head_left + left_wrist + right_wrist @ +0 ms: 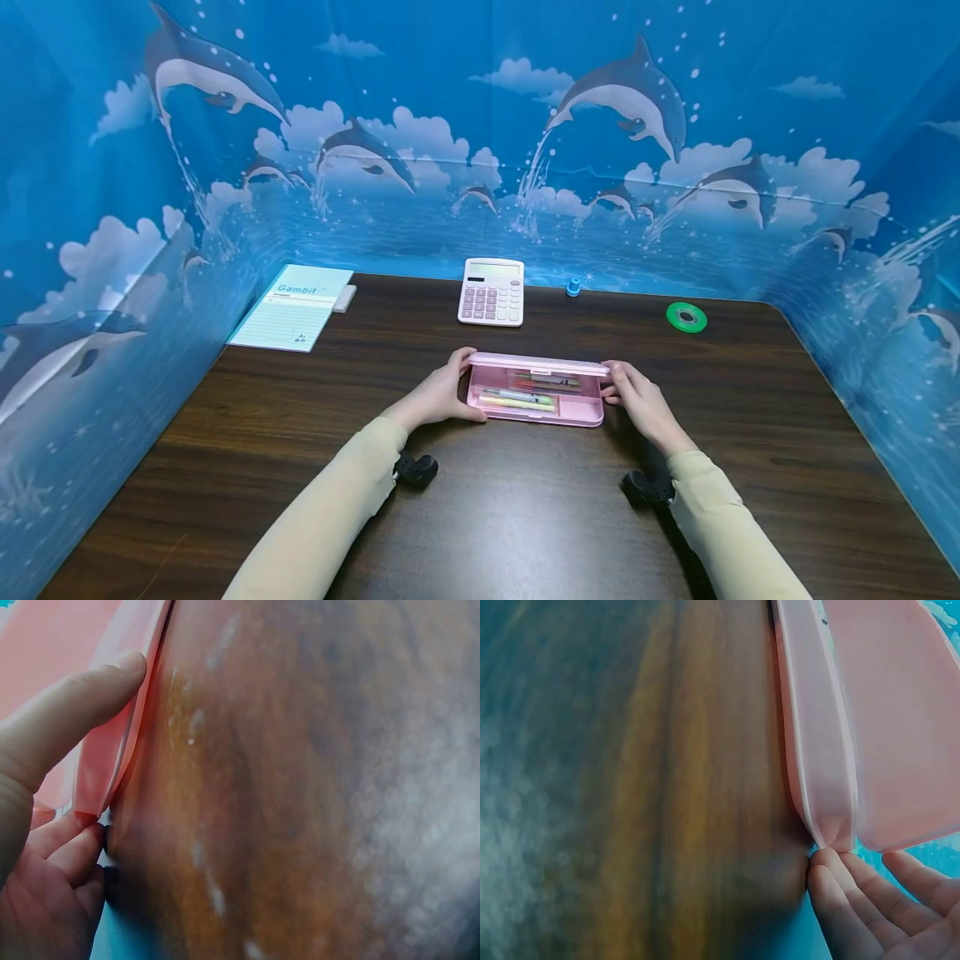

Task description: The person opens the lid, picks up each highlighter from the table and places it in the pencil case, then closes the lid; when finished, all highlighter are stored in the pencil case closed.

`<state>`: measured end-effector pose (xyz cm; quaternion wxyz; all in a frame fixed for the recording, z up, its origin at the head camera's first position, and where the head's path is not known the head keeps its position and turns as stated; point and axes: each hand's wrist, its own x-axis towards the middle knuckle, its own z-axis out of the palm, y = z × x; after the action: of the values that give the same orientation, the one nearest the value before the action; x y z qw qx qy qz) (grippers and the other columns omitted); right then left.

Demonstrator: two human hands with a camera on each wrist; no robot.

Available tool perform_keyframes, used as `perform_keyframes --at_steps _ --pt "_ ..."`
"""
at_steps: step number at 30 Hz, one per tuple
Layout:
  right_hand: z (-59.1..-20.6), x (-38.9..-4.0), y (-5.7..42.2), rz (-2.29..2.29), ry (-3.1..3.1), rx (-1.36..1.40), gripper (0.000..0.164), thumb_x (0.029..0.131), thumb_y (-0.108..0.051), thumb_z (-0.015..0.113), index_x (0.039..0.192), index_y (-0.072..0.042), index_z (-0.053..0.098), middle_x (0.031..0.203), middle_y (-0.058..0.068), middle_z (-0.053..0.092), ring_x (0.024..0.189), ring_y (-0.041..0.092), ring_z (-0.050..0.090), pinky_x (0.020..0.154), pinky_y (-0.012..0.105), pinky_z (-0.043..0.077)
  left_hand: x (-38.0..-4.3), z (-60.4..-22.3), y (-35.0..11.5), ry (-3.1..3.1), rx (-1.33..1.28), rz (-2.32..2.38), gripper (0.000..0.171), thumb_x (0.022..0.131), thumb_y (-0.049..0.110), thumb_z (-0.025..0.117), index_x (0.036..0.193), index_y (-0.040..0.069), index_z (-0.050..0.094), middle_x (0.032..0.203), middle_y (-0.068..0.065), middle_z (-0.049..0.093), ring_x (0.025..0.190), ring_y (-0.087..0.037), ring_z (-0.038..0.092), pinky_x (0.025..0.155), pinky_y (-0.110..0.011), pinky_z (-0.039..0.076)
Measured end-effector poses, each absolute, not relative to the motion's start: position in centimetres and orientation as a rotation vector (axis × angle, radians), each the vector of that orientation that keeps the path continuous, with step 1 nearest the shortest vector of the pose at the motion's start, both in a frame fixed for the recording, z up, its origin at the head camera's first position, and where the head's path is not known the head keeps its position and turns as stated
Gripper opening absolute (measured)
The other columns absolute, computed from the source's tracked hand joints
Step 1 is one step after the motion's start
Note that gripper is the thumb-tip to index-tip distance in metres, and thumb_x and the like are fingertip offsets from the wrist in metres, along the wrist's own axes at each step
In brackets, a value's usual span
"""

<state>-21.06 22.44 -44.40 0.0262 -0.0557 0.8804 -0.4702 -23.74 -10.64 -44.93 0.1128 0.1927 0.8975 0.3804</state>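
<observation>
A pink pencil case (581, 410) lies on the table, its lid (536, 363) tilted up partway along the far side. Inside are several pens and markers (517, 400), some in the front compartment and some farther back. My left hand (442, 396) grips the left end, thumb at the front corner and fingers toward the back; in the left wrist view the thumb (90, 694) presses the rim. At the right end, my right hand (637, 402) holds the lid's edge, with lower fingers beside the tray. Its fingertips (829, 862) touch the case end in the right wrist view; the thumb is hidden there.
Beyond the case stands a white calculator (491, 292). A light blue notebook (292, 308) lies at the far left, with a small white object (344, 298) by its edge. A small blue item (573, 287) and a green disc (686, 317) are at the back right.
</observation>
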Motion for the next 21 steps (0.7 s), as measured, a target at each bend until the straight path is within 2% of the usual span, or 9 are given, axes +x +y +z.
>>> perform_keyframes --at_steps 5,12,21 --pt "-44.30 -20.97 22.61 -1.384 2.727 -0.162 0.062 0.099 -0.049 0.038 0.139 -0.002 0.042 0.128 0.024 0.055 0.102 0.030 0.063 0.091 0.041 0.050 -23.68 -44.80 -10.71 2.667 0.607 1.069 0.108 0.066 0.025 0.088 0.147 0.005 0.018 0.142 -0.017 0.044 0.131 -0.027 0.043 0.109 -0.039 0.033" --pt "-44.09 -20.87 23.04 -1.241 2.720 -0.229 0.069 0.095 -0.051 0.046 0.146 -0.005 0.036 0.145 0.022 0.041 0.130 0.038 0.042 0.104 0.053 0.036 -23.51 -44.57 -10.77 2.714 0.663 0.989 0.108 0.067 0.030 0.087 0.149 0.005 0.021 0.140 -0.018 0.045 0.127 -0.030 0.045 0.106 -0.045 0.035" --pt "-44.39 -21.00 23.19 -1.213 2.647 -0.291 0.085 0.086 -0.050 0.063 0.148 -0.003 0.029 0.147 0.022 0.038 0.131 0.036 0.043 0.101 0.046 0.040 -23.62 -44.28 -10.71 2.698 0.635 0.892 0.109 0.069 0.037 0.085 0.151 0.010 0.020 0.147 -0.014 0.040 0.131 -0.029 0.043 0.108 -0.043 0.034"
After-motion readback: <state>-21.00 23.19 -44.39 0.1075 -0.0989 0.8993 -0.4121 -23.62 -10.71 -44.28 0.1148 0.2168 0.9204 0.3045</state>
